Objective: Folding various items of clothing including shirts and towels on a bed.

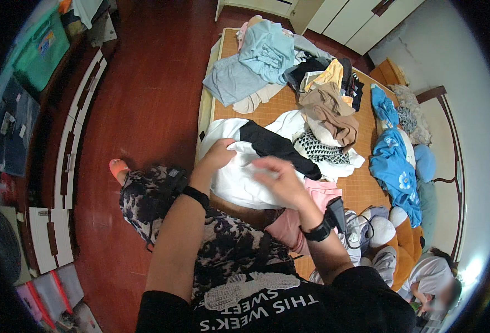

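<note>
A white and black garment (245, 176) lies bunched on the near side of the bed, in front of my body. My left hand (218, 155) is closed on a fold of its white cloth, at the left edge. Above the white part hovers my right hand (281, 178), slightly blurred, fingers stretched out and apart; whether it touches the cloth I cannot tell. Pink clothing (289, 228) rests under and beside my right forearm. Just beyond the garment lie a black-and-white patterned cloth (322, 152) and a brown garment (334, 114).
Light blue clothes (266, 50) are heaped at the bed's far end. Blue floral fabric (393, 161) and an orange plush cushion (408, 252) line the right side. Another person (431, 277) sits at the lower right. White drawers (78, 127) stand left across the red floor (145, 83).
</note>
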